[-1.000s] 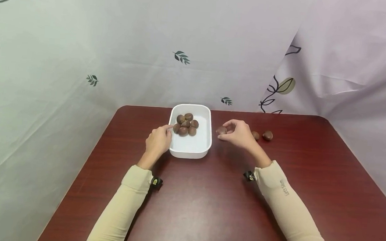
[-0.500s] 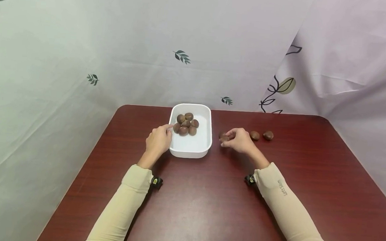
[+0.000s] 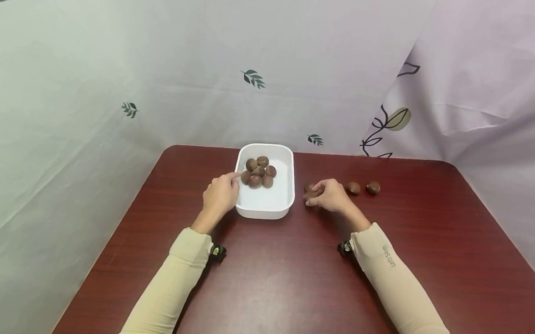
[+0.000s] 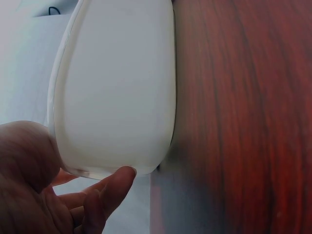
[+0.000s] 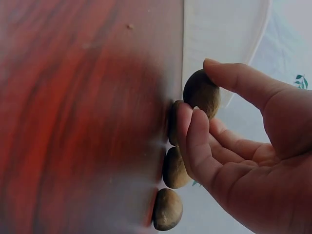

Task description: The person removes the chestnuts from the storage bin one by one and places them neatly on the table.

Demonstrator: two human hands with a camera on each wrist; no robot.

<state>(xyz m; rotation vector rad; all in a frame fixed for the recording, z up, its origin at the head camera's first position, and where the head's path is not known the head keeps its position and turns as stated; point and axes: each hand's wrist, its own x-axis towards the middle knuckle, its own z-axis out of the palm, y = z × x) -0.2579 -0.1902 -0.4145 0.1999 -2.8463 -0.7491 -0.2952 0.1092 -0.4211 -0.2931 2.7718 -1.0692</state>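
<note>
Eleven chestnuts (image 3: 255,181) visible — one white tray (image 3: 265,201) — one table (image 3: 260,279).

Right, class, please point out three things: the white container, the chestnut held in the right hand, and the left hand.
White container (image 3: 264,214): head view, on its near outer wall.
Held chestnut (image 5: 201,91): right wrist view, middle of its visible side.
Left hand (image 3: 220,192): head view, back of the hand.

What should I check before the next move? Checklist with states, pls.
1. Right hand has a chestnut pinched: ok.
2. Left hand on the white tray: ok, touching its left side.
3. Room in the white tray: ok, bare floor in its near part.
4. Held chestnut over the white tray: not ok, it is to the right of it.
5. Held chestnut lifted clear of the table: cannot tell.
6. Right fingers off the neighbouring chestnut: cannot tell, they overlap it in view.
</note>
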